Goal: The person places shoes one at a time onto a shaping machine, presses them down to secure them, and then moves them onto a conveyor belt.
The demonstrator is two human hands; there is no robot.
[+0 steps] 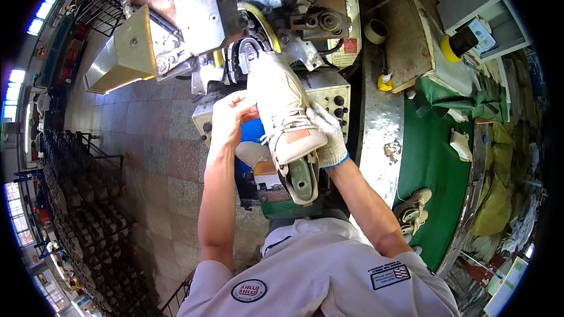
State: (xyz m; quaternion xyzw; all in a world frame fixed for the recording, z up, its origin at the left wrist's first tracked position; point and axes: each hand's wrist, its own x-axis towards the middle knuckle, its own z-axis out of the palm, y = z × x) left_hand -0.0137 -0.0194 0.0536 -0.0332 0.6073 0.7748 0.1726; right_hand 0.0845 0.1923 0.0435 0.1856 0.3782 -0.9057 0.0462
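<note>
A beige lace-up shoe upper [276, 91] is stretched over a green shoe last [301, 185], whose bare end shows at the open heel nearest me. The far toe end of the upper sits at the metal jaws of a shoe-lasting machine [249, 53]. My left hand [231, 111], bare, grips the left side of the upper with its fingertips. My right hand [330, 137], in a white knit glove with a blue cuff edge, is wrapped round the right side near the laces; the shoe partly hides its fingers.
Below the jaws is a control box with black knobs [339, 105]. A green conveyor belt [429, 170] at right carries more shoes [413, 208]. A grey open-fronted box [490, 14] stands far right. Racks of dark items [82, 182] line the left, beyond the tiled floor [150, 117].
</note>
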